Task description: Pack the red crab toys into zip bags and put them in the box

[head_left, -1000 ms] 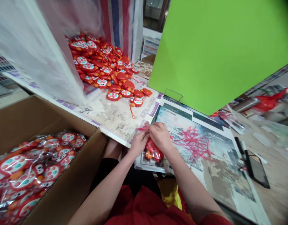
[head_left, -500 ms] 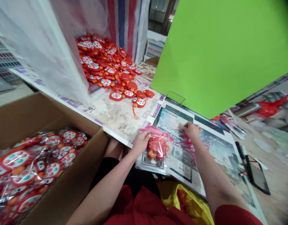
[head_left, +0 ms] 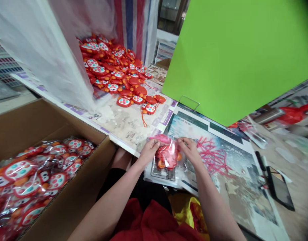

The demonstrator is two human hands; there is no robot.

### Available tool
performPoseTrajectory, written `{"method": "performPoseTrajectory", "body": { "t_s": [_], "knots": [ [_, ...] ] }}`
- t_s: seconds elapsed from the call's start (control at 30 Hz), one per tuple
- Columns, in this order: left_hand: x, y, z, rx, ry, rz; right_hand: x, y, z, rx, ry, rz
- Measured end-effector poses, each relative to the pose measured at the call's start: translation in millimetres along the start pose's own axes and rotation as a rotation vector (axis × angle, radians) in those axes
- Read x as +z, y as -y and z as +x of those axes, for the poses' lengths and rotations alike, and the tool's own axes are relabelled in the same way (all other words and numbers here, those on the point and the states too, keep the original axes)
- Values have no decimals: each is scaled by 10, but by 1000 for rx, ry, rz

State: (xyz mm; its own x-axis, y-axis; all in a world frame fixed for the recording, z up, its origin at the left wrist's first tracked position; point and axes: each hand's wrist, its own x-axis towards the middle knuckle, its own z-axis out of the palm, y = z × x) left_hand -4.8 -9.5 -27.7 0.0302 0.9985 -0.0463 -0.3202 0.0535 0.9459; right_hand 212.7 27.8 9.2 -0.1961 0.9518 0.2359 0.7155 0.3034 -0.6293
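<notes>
Low over the near end of the printed sheets lies a clear plastic bag (head_left: pixel 172 147) with a red and orange toy (head_left: pixel 166 157) inside. My left hand (head_left: pixel 149 151) pinches the bag's left upper edge, and pink strips (head_left: pixel 162 137) show above the toy; whether they are inside the bag I cannot tell. On the opposite side, my right hand (head_left: pixel 189 149) has its fingers closed at the bag's right upper edge. A loose heap of pink strips (head_left: pixel 212 155) spreads over the printed sheet just right of that hand.
Red toys (head_left: pixel 119 74) spill from a striped sack (head_left: pixel 135 26) at the back left. A cardboard box (head_left: pixel 71 117) of bagged toys stands at the left. A green board (head_left: pixel 234 60) rises at the back right. A phone (head_left: pixel 279 187) lies at the right.
My right hand has moved left, from the heap of pink strips to the bag's right edge. My left hand stays at the bag's left side.
</notes>
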Motion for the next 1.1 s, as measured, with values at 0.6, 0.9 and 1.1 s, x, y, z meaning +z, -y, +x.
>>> {"method": "performPoseTrajectory", "body": {
  "t_s": [0.6, 0.9, 1.1],
  "knots": [
    [38, -323, -83, -226, -67, -306, -50, -108, -109, 224, -80, 674],
    [57, -235, -84, -153, -83, -229, 17, 0, -108, 153, -63, 778],
    [103, -364, -95, -105, -113, -309, 72, -34, -98, 161, 94, 637]
  ]
}}
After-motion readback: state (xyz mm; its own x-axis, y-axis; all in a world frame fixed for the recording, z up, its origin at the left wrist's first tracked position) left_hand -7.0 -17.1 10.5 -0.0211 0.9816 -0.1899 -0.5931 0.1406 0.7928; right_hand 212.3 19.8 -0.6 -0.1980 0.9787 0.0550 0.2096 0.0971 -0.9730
